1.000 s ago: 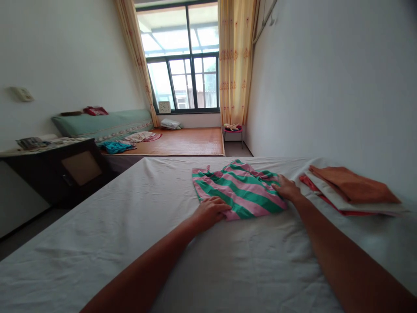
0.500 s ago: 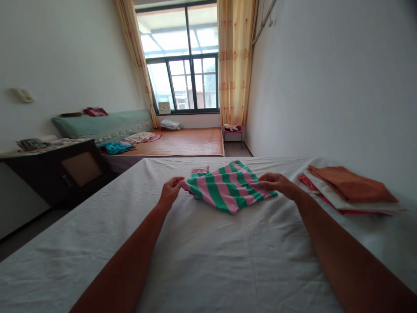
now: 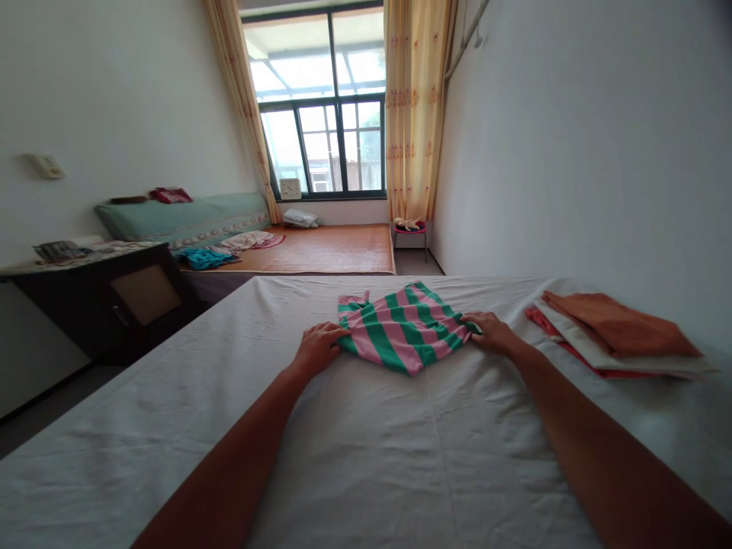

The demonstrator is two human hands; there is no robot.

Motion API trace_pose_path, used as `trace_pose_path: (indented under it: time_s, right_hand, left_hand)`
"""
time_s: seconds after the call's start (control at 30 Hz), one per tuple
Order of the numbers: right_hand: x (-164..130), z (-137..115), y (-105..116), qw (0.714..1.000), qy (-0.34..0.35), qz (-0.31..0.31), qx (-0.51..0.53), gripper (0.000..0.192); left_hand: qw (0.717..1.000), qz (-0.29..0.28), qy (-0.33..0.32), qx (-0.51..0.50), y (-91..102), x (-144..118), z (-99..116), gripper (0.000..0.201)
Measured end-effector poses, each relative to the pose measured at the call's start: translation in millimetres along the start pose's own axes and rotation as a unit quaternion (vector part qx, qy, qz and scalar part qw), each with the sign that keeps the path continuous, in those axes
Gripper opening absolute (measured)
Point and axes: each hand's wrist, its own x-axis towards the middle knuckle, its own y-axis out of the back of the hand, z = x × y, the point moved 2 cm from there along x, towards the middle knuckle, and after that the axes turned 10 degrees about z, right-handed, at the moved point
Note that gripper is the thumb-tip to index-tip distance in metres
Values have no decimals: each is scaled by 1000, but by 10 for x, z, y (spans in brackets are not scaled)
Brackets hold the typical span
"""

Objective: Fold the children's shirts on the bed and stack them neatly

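Note:
A green-and-pink striped garment (image 3: 406, 328) lies partly folded on the white sheet (image 3: 366, 457), with one corner pointing toward me. A small strip of the same fabric sticks out at its far left. My left hand (image 3: 320, 345) is at the garment's left edge, fingers closed over the fabric. At the opposite edge, my right hand (image 3: 490, 332) pinches the fabric near the right corner. The garment's exact kind cannot be made out.
A folded stack of orange, white and red cloths (image 3: 621, 328) lies to the right, near the wall. Beyond the sheet's far edge stands a bed with a brown mat (image 3: 343, 248). A dark cabinet (image 3: 142, 297) is at the left.
My left hand has moved right, and the garment's left end, which stretched out to it, is now drawn in. My right hand has shifted slightly right and lower along the edge.

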Motion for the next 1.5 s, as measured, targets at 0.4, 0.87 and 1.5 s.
trace_pose_path:
  time_s: [0.4, 0.87, 1.5]
  right_hand:
    - [164, -490, 878, 783, -164, 158, 578, 21]
    - [575, -894, 1192, 667, -182, 195, 696, 16]
    - [130, -874, -68, 988, 35, -58, -141, 36]
  left_hand:
    - [953, -71, 48, -289, 473, 114, 566, 25]
    - [743, 190, 281, -577, 680, 511, 481, 25]
    - [991, -95, -55, -74, 150, -49, -20, 23]
